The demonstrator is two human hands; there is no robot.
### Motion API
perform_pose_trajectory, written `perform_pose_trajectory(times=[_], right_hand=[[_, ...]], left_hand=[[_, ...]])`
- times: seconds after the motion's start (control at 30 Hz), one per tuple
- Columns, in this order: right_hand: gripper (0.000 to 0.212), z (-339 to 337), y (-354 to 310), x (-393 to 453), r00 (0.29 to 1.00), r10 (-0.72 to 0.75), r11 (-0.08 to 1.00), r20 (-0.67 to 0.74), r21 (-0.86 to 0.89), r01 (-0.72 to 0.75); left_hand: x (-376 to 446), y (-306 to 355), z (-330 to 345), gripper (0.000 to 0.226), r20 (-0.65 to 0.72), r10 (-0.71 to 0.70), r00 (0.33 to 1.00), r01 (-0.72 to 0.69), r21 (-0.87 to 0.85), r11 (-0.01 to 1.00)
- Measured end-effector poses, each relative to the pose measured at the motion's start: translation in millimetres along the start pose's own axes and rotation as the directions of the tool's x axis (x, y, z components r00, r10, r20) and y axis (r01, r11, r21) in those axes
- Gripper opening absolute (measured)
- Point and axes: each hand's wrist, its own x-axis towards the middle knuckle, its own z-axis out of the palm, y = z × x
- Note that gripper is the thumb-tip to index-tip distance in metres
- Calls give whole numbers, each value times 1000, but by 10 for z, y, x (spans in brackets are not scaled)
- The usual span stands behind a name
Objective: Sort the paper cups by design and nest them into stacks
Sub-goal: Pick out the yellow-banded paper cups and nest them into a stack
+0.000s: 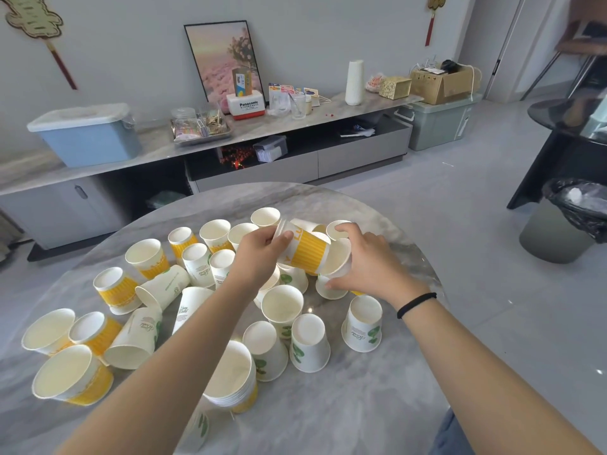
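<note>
A: Near us a nested yellow stack [235, 379] stands on the table [345, 415].

B: Further, the left hand [259, 254] grips a yellow striped cup [303, 249]; the right hand [364, 261] curls around its mouth.

A: The loose cups [285, 307] below may tip over if an arm touches them.

Both bare forearms reach forward from the bottom edge and meet near the middle. The left hand [259, 254] is held with its back up, thumb stretched to the right and curled around a yellow-striped cup [303, 249] lying on its side. The right hand [368, 261] grips the open end of this cup, fingers [345, 228] bent over the top, thumb below. A black band [416, 303] circles the right wrist.
</note>
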Motion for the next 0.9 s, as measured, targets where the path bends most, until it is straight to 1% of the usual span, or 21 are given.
perform_pose_trajectory(times=[0.07, 0.13, 0.23, 0.3, 0.37, 0.4, 0.43, 0.5, 0.57, 0.6, 0.67, 0.73, 0.8, 0.9], right_hand=[[94, 35, -23, 21, 1000, -18, 996, -14, 89, 19], [91, 95, -41, 54, 999, -35, 983, -16, 178, 37], [86, 150, -90, 82, 999, -34, 972, -12, 233, 36], [83, 159, -139, 70, 999, -32, 959, -17, 283, 36], [82, 175, -178, 60, 998, -58, 942, -10, 331, 58], [82, 184, -186, 57, 997, -73, 932, 1, 355, 68], [79, 192, -169, 63, 997, -83, 924, 8, 375, 74], [66, 209, -73, 119, 998, -54, 926, -15, 373, 55], [47, 260, 82, 227, 996, -5, 956, -85, 293, 29], [40, 288, 157, 298, 994, 15, 969, -108, 247, 13], [32, 330, 261, 442, 995, 38, 990, -98, 139, -24], [35, 356, 293, 581, 999, 40, 999, -34, -11, -40], [47, 390, 249, 730, 998, 33, 989, 52, -142, -25], [67, 502, 153, 910, 990, 38, 973, 138, -229, -5]], left_hand=[[8, -9, -27, 40, 60, -11, 998, 10, 11, 1000], [2, -26, -29, 43, 130, -46, 990, 49, -18, 999], [-37, -33, 10, 34, 236, -153, 960, 190, -142, 971], [-69, -36, 32, 36, 314, -196, 929, 280, -247, 928], [-86, -41, 51, 33, 379, -195, 905, 310, -271, 911], [-83, -60, 49, 28, 372, -197, 907, 307, -263, 915], [-75, -66, 42, 22, 334, -209, 919, 303, -259, 917], [-27, -85, -4, 13, 197, -267, 943, 311, -248, 918], [48, -132, -71, 14, 31, -309, 950, 309, -193, 931], [79, -139, -104, 16, -34, -305, 952, 296, -151, 943], [119, -135, -147, 19, -119, -251, 961, 244, -74, 967], [150, -122, -157, 22, -177, -204, 963, 201, -33, 979], [209, -156, -169, 24, -218, -194, 956, 191, -31, 981], [290, -220, -205, 24, -253, -207, 945, 202, -46, 978]])
